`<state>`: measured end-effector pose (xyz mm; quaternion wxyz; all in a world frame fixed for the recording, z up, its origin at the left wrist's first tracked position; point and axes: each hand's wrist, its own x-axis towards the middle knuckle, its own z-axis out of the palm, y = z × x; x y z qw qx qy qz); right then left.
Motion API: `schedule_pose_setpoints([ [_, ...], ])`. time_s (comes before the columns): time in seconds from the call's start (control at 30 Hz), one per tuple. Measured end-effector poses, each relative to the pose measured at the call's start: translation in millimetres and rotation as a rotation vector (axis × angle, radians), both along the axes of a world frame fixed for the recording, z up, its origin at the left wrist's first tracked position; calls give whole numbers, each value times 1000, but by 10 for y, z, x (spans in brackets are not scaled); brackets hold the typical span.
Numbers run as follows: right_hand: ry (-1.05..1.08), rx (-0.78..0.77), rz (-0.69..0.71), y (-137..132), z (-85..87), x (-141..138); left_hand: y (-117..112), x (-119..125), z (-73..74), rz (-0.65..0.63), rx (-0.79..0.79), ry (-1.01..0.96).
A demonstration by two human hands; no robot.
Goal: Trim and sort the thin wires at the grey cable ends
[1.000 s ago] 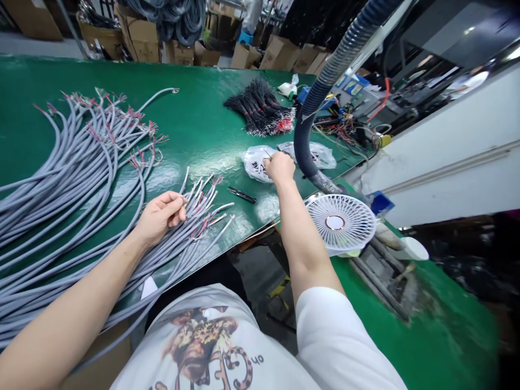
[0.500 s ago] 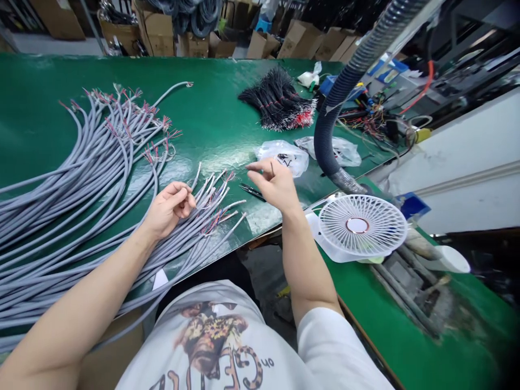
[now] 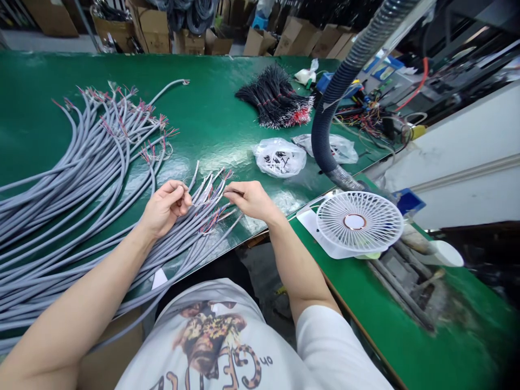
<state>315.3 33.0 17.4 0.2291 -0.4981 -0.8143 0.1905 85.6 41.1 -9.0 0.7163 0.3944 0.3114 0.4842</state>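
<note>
My left hand (image 3: 167, 207) is closed in a pinch above the near bundle of grey cables (image 3: 179, 246); what its fingertips hold is too small to make out. Facing it, my right hand (image 3: 251, 199) is pinched too, its fingertips close to the stripped cable ends (image 3: 215, 187). A small dark piece shows at those fingertips, its kind unclear. Red, blue and white cores stick out of the grey jackets. Farther left lies a second, larger bundle of grey cables (image 3: 97, 141), its ends fanned out.
Beyond my right hand are two clear plastic bags (image 3: 280, 158) with small parts and a pile of black wires (image 3: 276, 100). A ribbed hose (image 3: 325, 119) hangs down at the right. A white fan (image 3: 359, 222) stands on the green side table (image 3: 365, 325).
My right hand has moved left and slightly down, closer to my left hand and the cable ends. The black-handled tool seen lying beside it is no longer visible. My left hand has barely moved.
</note>
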Motion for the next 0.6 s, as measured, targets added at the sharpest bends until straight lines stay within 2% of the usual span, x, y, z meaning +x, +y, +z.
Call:
schedule_pose_setpoints([
  [0.1, -72, 163, -114, 10, -88, -23, 0, 1, -3, -10, 2, -5],
  [0.2, -137, 277, -298, 85, -211, 32, 1, 5, 6, -10, -14, -18],
  [0.37, -169, 232, -594, 223, -299, 329, 11, 4, 30, 20, -57, -27],
  [0.43, -143, 218, -621, 204, -250, 381, 17, -3, 30, 26, -66, -39],
  [0.5, -46, 237, -583, 136, -160, 318, 22, -11, 25, 24, -71, -55],
  [0.6, 199, 140, -393, 7, -20, 23, 23, -19, 18, 14, -67, -67],
])
